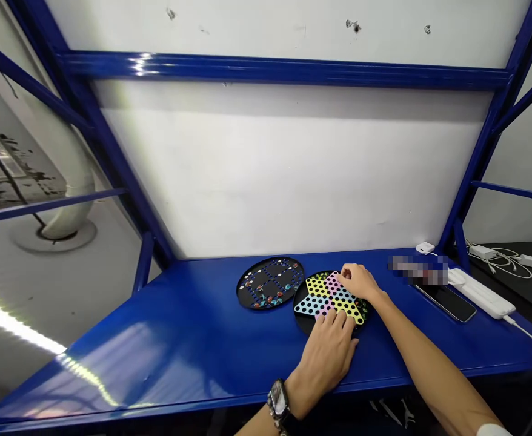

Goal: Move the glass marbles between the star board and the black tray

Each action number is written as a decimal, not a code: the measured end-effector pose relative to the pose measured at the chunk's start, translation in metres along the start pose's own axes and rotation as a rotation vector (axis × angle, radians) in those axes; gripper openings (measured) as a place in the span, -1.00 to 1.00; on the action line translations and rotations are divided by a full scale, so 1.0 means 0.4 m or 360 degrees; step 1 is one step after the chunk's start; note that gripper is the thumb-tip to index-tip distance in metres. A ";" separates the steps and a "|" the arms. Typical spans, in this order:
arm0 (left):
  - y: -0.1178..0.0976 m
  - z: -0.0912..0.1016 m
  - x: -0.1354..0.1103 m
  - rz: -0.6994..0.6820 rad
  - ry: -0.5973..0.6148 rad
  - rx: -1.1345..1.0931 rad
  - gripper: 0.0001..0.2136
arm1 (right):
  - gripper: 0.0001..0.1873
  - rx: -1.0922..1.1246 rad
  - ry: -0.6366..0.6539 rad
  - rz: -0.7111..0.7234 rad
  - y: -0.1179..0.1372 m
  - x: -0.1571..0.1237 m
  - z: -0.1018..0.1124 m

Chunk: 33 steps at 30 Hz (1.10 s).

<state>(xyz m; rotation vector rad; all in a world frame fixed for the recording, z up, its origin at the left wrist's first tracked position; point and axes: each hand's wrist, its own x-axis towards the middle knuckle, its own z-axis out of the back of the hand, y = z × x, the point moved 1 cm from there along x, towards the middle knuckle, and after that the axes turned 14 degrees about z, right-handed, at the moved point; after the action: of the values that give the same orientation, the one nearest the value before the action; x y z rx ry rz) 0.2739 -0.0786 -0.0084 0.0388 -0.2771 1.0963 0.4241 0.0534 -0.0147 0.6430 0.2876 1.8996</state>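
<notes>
Game boards (270, 283), blue bench (179, 345), white wall (270, 175)

Blurred patch (418, 270) at right of the table obscures what lies there. Marbles (275, 300) on the round black board (259, 304) are too small to identify. Left hand (327, 357) and right hand (357, 281) hide part of the star board (320, 287); both forearms run out of frame at the bottom.
</notes>
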 end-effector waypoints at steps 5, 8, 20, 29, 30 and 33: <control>-0.005 -0.022 -0.002 -0.0001 -0.0060 0.0144 -0.88 | -0.72 0.0017 0.0025 -0.0016 0.005 0.000 0.004; -0.011 -0.033 -0.001 0.0044 -0.0103 0.0141 -0.90 | -0.75 0.0020 0.0037 -0.0033 0.005 0.000 0.005; -0.004 -0.052 -0.001 0.0141 -0.0132 0.0071 -0.81 | -0.80 0.0048 0.0055 0.0003 0.005 0.000 0.002; -0.008 -0.047 -0.001 0.0230 -0.0099 0.0149 -0.82 | -0.80 0.0035 0.0065 -0.0007 0.006 0.000 0.002; -0.008 -0.042 0.001 0.0237 -0.0069 0.0146 -0.82 | -0.80 0.0038 0.0062 0.0000 0.006 0.000 0.002; -0.006 -0.029 0.002 0.0235 0.0008 0.0081 -0.78 | -0.80 0.0050 0.0061 0.0014 0.006 0.000 0.001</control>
<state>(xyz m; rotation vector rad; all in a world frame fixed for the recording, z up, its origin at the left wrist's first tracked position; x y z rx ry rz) 0.2789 -0.0769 -0.0191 0.0621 -0.2506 1.2503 0.4225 0.0525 -0.0131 0.6303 0.3404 1.9206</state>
